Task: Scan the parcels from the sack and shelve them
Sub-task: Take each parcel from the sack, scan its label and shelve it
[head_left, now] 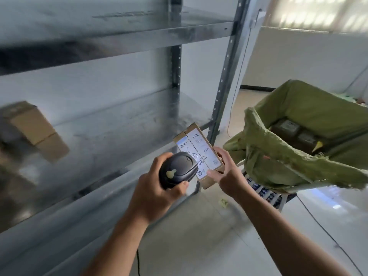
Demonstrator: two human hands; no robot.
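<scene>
My left hand [153,194] grips a black handheld scanner [177,169] with a pale button, its head pointed at a parcel. My right hand [225,172] holds that small cardboard parcel [199,150], label side up; the white label carries barcodes and handwritten digits. The scanner's front overlaps the label's lower left. To the right, an open green sack [298,148] sits on a stool and shows dark parcels [294,132] inside. Another cardboard box [37,130] lies on the metal shelf [119,128] at the left, blurred.
The grey metal shelving unit [225,76] fills the left and centre, with an upper shelf above. A thin cable runs over the pale tiled floor [199,226] at the right. A small scrap lies on the floor below my hands. White wall and window lie behind the sack.
</scene>
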